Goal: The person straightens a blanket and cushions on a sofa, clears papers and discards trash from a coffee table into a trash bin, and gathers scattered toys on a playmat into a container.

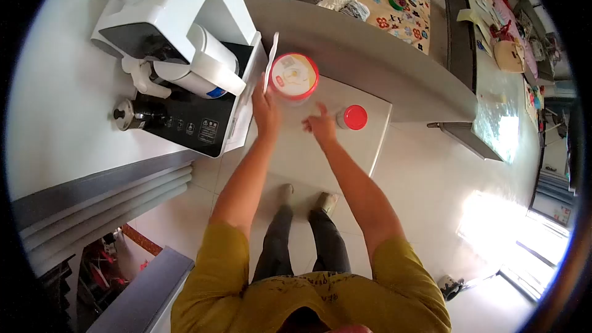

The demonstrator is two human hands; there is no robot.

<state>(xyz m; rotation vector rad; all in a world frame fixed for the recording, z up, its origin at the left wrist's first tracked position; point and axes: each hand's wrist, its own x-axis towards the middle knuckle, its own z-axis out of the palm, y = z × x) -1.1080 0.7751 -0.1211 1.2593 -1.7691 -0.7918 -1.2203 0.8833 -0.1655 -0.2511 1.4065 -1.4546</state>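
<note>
The left hand (266,114) grips a thin white piece (272,55) by its near end, the fingers closed and the piece standing on edge beside the large red-rimmed tub (295,77). That tub is near the far edge of the pale surface (296,154), towards its left side (its top is white and yellow, with a printed label). The right hand (322,126) is open, its fingers spread unevenly over the surface between the 2 containers; it appears to hold nothing. Just to its right, near the surface's far right corner, is the small red-lidded jar (354,117), upright and apart from the tub. Left of the surface, a white appliance (154,6) rises behind a black panel (185,111). 1 white jug (216,55) stands near the panel's far edge, and 1 small dark pot (140,115) sits at its near left corner.
</note>
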